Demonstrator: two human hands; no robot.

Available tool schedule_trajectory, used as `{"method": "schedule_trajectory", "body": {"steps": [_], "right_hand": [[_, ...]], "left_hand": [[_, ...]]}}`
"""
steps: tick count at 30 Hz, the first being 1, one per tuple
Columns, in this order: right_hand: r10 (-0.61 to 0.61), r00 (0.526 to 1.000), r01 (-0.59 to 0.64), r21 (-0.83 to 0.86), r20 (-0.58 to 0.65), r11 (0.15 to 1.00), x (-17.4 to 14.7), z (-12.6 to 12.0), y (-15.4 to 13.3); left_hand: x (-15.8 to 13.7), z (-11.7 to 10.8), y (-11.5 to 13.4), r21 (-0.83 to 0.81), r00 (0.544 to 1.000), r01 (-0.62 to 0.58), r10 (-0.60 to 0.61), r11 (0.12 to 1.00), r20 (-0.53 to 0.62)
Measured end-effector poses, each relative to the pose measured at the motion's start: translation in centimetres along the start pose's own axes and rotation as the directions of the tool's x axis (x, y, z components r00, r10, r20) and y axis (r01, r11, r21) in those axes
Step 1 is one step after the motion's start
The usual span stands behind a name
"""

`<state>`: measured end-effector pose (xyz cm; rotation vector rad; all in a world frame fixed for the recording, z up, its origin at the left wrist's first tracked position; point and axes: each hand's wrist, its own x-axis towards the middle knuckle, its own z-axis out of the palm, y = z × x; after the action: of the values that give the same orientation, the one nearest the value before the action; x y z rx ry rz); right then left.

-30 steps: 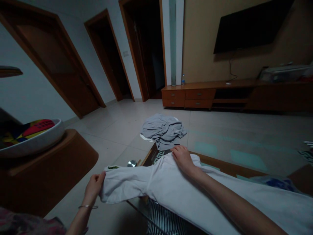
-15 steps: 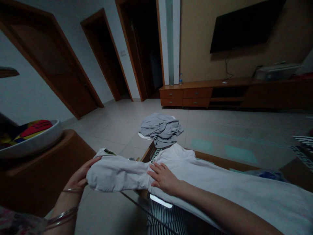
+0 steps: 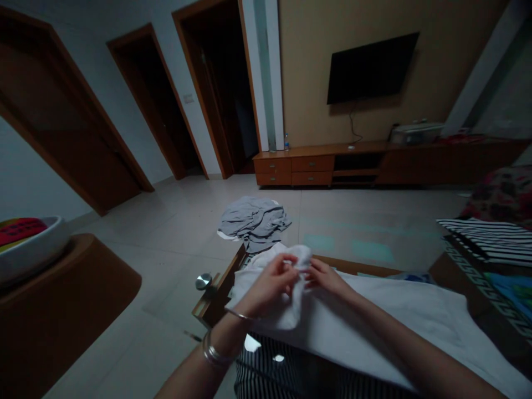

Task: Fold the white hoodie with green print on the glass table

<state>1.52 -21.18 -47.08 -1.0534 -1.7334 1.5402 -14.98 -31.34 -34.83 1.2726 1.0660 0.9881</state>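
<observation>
Both hands pinch the same bunched end of a white cotton garment (image 3: pixel 374 321): the left hand (image 3: pixel 270 285), with thin metal bangles (image 3: pixel 214 352) on its wrist, closes thumb and fingers on a fold of the cloth from the near-left side, and the right hand (image 3: pixel 326 277) closes on it from the right, fingertips almost meeting those of the left over the crumple. That gathered end sits at the far left corner of the low glass-topped wooden table (image 3: pixel 216 293), just inside its edge, and the rest of the garment runs away from the grip toward the right and toward the person, lying flat along the tabletop with its long axis slanting from the far left corner to the near right edge of the view. So the free length lies wholly on the right-hand side of the grip, under the right forearm, and the two hands are equally close to the bunch. Beyond the corner, on the tiled floor, lies a crumpled grey garment (image 3: pixel 253 221), well apart from the hands. A black-and-white striped cloth (image 3: pixel 486 238) rests at the table's far right.
</observation>
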Motion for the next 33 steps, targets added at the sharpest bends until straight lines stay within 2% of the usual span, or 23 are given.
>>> {"method": "schedule_trajectory", "body": {"steps": [2,4,6,8,11,13,17,20,23,25,30,33], "right_hand": [[0.064,0.996,-0.063,0.010,-0.068,0.998,-1.6,-2.8,1.6],[0.097,0.988,-0.093,0.038,-0.118,0.995,-3.1,-4.2,2.8],[0.104,0.988,-0.096,0.067,-0.116,0.993,-3.8,-4.5,3.4],[0.083,0.991,-0.081,0.024,-0.109,0.996,-3.7,-4.2,3.5],[-0.013,0.990,-0.007,-0.143,-0.139,0.990,-2.8,-3.7,2.9],[-0.112,0.981,0.070,-0.246,-0.162,0.967,-2.3,-3.4,2.5],[-0.233,0.956,0.144,-0.409,-0.176,0.901,-2.3,-3.3,2.5],[-0.281,0.946,0.167,-0.499,-0.162,0.850,-2.6,-3.5,3.0],[-0.268,0.942,0.132,-0.512,-0.201,0.849,-2.8,-3.9,3.4],[-0.233,0.946,0.099,-0.485,-0.226,0.869,-2.9,-4.0,3.3],[-0.240,0.958,0.151,-0.430,-0.160,0.890,-2.3,-3.6,2.0],[-0.224,0.950,0.111,-0.436,-0.217,0.893,-1.5,-3.7,1.7]], "left_hand": [[0.1,1.5,-2.6,0.164,0.995,0.009,-0.026,0.986,0.098],[-0.5,1.1,-4.5,0.340,0.998,-0.044,0.026,0.939,0.058],[-1.3,-1.1,-5.6,0.510,0.988,-0.092,0.142,0.855,-0.060],[-2.1,-4.3,-6.5,0.646,0.949,-0.099,0.267,0.756,-0.167],[-2.9,-8.8,-8.3,0.785,0.856,0.036,0.386,0.619,-0.344],[-3.3,-10.6,-10.0,0.822,0.817,0.141,0.404,0.551,-0.411],[-3.9,-11.8,-13.2,0.853,0.853,0.230,0.326,0.468,-0.408],[-4.6,-11.9,-13.7,0.828,0.859,0.253,0.278,0.501,-0.430],[-5.8,-11.7,-12.5,0.784,0.868,0.186,0.276,0.592,-0.413],[-6.7,-11.2,-11.6,0.776,0.884,0.121,0.289,0.619,-0.369],[-8.7,-9.5,-11.1,0.854,0.923,-0.013,0.335,0.520,-0.190],[-9.1,-8.8,-11.8,0.864,0.920,-0.016,0.345,0.503,-0.184]]}}
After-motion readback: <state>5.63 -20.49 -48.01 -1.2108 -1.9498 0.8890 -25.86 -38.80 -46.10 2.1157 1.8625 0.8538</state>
